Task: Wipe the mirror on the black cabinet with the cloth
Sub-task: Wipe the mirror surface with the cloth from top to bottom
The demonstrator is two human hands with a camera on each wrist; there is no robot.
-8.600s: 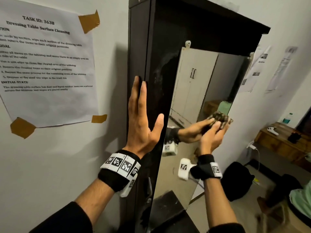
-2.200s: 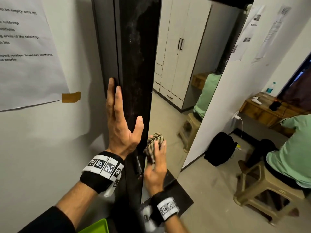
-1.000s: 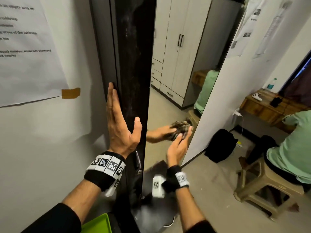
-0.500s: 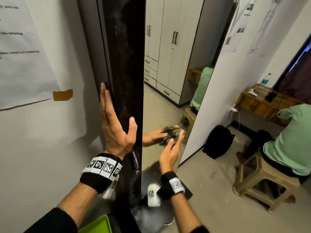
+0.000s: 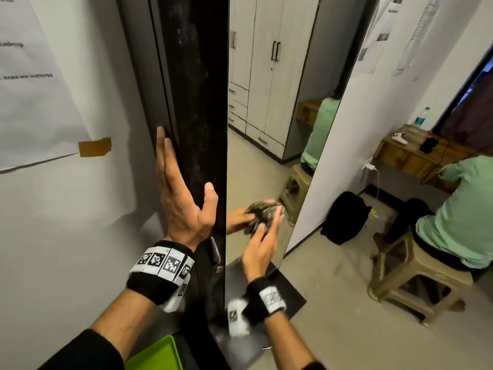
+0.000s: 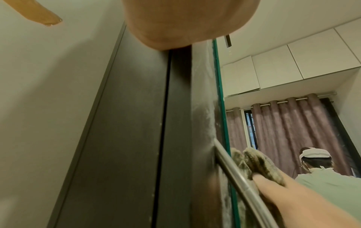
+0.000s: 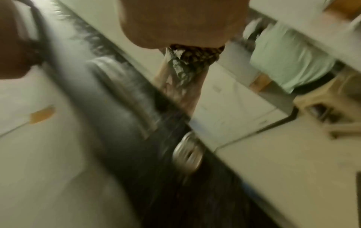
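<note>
A tall mirror (image 5: 266, 108) is fixed to the front of the black cabinet (image 5: 197, 89). My right hand (image 5: 262, 236) holds a bunched brown patterned cloth (image 5: 262, 212) and presses it on the lower part of the glass, where its reflection meets it. My left hand (image 5: 186, 193) lies flat on the cabinet's side, fingers straight, thumb at the front edge. In the left wrist view the cloth (image 6: 259, 162) sits by the mirror's green edge (image 6: 220, 100), behind a metal handle (image 6: 234, 169). The right wrist view is blurred, with the cloth (image 7: 191, 60) under the palm.
A person in a green shirt (image 5: 458, 209) sits on a plastic stool (image 5: 416, 273) at a wooden desk (image 5: 410, 156) to the right. A black bag (image 5: 344, 217) leans on the wall. A taped paper sheet (image 5: 32, 89) hangs at the left. A green tray (image 5: 154, 353) shows below.
My right hand has brought the cloth from high on the mirror to its lower part, and in the last second it has rubbed there with small shifts. The left hand stays on the cabinet.
</note>
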